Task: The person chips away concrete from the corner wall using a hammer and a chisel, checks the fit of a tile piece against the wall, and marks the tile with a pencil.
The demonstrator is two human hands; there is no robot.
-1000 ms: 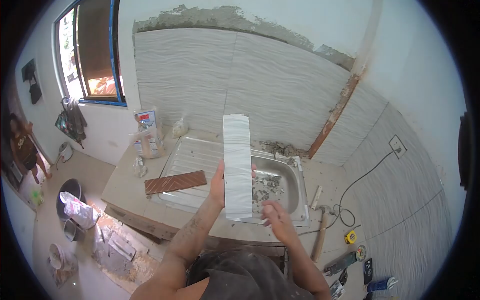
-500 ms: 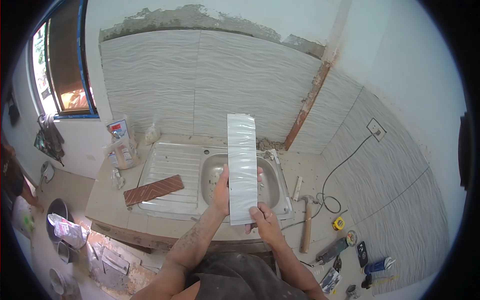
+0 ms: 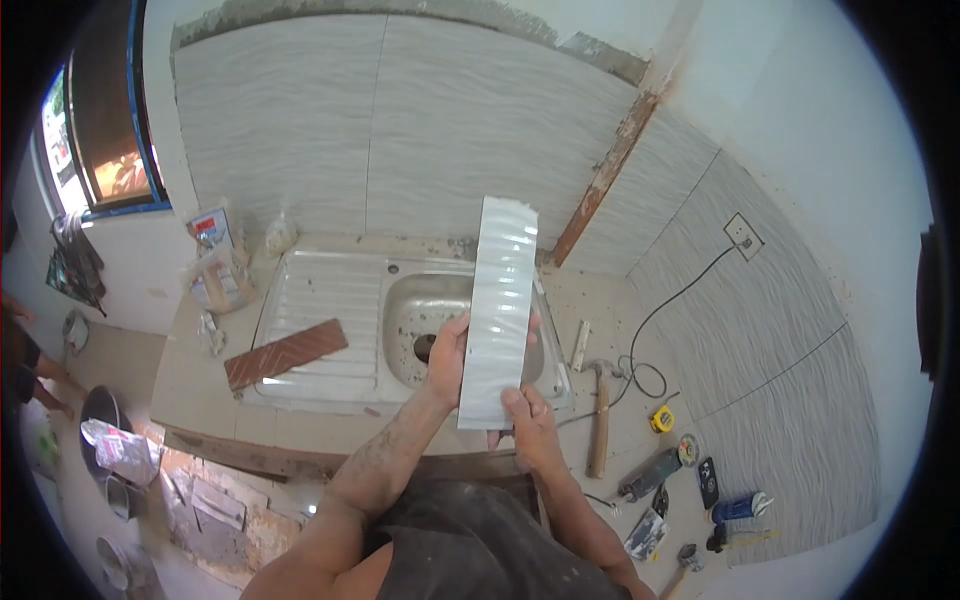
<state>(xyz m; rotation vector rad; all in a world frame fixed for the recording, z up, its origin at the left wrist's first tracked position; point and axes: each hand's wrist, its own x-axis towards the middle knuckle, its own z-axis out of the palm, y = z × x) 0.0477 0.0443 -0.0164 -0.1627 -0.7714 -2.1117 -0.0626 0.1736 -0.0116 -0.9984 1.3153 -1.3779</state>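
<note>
A: How are your hands set?
B: Your right hand (image 3: 532, 428) grips the near end of the pale strip (image 3: 498, 310), thumb on top. Your left hand (image 3: 447, 365) grasps it midway, fingertips showing past the right edge.
A: Where is the strip?
B: Above the sink (image 3: 430, 290), apart from the wall.
A: What is done, and what is left?
B: Wall tiles (image 3: 275, 130) are up. By judgement, the strip is not yet placed; above the tiles, the cement band (image 3: 480, 14) is uncovered.
</note>
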